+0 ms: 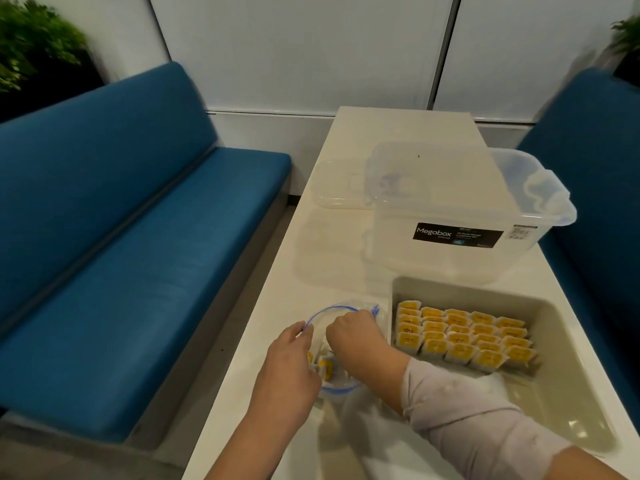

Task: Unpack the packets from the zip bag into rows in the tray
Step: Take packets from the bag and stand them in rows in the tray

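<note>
Head view: your left hand (289, 365) pinches the zip bag (341, 344) rim. Your right hand (353, 336) reaches inside, grip hidden. Packets (464, 337) fill the tray (571, 393).

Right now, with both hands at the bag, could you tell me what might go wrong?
1. The left hand holds only the rim of the zip bag; if its grip slips, the mouth could collapse around the right hand reaching inside.
2. The packets in the tray stand on edge in rows; a careless placement may topple them.
3. The right sleeve lies over the tray and might brush the nearest row.
</note>
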A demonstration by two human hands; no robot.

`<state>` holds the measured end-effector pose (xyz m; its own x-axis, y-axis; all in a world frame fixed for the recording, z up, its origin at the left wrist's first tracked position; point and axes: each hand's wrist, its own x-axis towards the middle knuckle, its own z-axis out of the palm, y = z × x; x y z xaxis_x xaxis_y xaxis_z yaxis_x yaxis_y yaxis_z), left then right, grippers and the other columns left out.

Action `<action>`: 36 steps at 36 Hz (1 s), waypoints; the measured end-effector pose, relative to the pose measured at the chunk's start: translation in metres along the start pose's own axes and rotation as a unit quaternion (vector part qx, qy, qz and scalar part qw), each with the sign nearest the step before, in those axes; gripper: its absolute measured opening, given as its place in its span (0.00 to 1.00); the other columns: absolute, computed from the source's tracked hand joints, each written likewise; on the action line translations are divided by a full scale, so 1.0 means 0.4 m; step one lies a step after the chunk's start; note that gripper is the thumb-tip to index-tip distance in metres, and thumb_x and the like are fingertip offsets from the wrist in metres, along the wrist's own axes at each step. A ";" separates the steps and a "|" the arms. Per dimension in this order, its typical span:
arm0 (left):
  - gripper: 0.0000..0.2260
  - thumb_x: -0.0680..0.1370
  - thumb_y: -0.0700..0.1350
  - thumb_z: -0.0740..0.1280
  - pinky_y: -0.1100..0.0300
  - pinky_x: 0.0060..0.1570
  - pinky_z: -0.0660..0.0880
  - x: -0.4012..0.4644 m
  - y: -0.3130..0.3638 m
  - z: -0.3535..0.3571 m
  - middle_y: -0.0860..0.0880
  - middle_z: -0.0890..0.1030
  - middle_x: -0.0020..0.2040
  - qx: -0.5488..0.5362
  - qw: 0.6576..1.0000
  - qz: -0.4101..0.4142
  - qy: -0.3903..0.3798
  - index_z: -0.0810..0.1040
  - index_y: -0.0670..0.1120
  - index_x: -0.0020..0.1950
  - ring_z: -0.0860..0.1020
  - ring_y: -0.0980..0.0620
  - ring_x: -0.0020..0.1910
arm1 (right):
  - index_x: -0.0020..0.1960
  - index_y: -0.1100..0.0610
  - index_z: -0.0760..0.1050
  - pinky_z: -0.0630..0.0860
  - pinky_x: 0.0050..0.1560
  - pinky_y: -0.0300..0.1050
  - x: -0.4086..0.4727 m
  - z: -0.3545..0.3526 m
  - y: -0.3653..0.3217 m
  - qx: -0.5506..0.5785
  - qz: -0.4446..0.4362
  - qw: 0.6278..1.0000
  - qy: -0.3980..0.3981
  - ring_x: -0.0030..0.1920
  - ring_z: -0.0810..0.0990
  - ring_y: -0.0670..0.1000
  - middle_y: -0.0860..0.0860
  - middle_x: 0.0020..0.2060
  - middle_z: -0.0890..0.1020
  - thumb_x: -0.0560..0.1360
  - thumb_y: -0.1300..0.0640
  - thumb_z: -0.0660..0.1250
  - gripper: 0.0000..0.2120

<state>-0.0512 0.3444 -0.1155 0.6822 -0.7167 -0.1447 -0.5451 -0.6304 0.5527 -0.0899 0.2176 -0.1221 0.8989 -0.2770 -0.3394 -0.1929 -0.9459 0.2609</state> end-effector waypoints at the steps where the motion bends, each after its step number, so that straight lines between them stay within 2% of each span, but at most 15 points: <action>1: 0.29 0.74 0.36 0.62 0.64 0.65 0.67 0.001 0.001 -0.002 0.56 0.61 0.73 0.000 1.000 -0.001 -0.001 0.61 0.51 0.74 0.63 0.57 0.70 | 0.55 0.58 0.76 0.70 0.48 0.46 0.000 -0.001 0.001 0.003 0.001 1.000 0.000 0.54 0.79 0.55 0.53 0.53 0.81 0.78 0.59 0.62 0.08; 4: 0.29 0.75 0.37 0.62 0.64 0.64 0.66 0.003 0.002 -0.002 0.56 0.60 0.73 0.004 1.000 -0.005 -0.001 0.60 0.51 0.74 0.62 0.56 0.71 | 0.55 0.58 0.76 0.72 0.51 0.47 0.000 -0.003 0.005 0.018 0.007 1.000 0.003 0.54 0.79 0.55 0.54 0.53 0.81 0.78 0.60 0.62 0.08; 8: 0.29 0.74 0.37 0.63 0.63 0.65 0.68 0.004 -0.003 0.003 0.56 0.61 0.73 0.006 1.000 -0.003 -0.002 0.62 0.51 0.74 0.63 0.56 0.70 | 0.54 0.58 0.77 0.72 0.48 0.46 -0.002 0.003 0.008 0.033 0.009 0.999 0.009 0.53 0.80 0.55 0.54 0.52 0.81 0.78 0.62 0.61 0.08; 23: 0.30 0.74 0.38 0.64 0.63 0.63 0.69 0.002 0.000 0.006 0.56 0.61 0.73 0.007 1.000 -0.010 -0.004 0.61 0.52 0.74 0.63 0.56 0.70 | 0.55 0.58 0.76 0.73 0.50 0.47 0.006 0.008 0.006 0.019 0.013 1.000 -0.009 0.53 0.80 0.55 0.54 0.53 0.81 0.78 0.57 0.62 0.08; 32: 0.30 0.75 0.37 0.62 0.63 0.65 0.67 -0.003 0.009 -0.003 0.56 0.60 0.73 0.007 1.000 -0.016 -0.002 0.59 0.51 0.75 0.62 0.56 0.71 | 0.53 0.59 0.77 0.73 0.47 0.46 -0.004 -0.005 0.008 0.078 0.042 0.996 0.006 0.52 0.80 0.56 0.54 0.51 0.81 0.77 0.63 0.63 0.07; 36: 0.28 0.75 0.41 0.63 0.63 0.63 0.68 -0.005 0.011 -0.010 0.57 0.60 0.73 0.011 1.000 -0.010 -0.004 0.61 0.52 0.74 0.62 0.57 0.70 | 0.53 0.60 0.77 0.68 0.43 0.45 -0.012 -0.015 0.015 0.138 0.067 0.987 0.042 0.52 0.79 0.57 0.57 0.51 0.80 0.79 0.57 0.62 0.08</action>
<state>-0.0530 0.3443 -0.1096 0.6895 -0.7059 -0.1622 -0.5416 -0.6511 0.5317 -0.0932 0.2142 -0.1134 0.8857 -0.3979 -0.2391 -0.4010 -0.9153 0.0376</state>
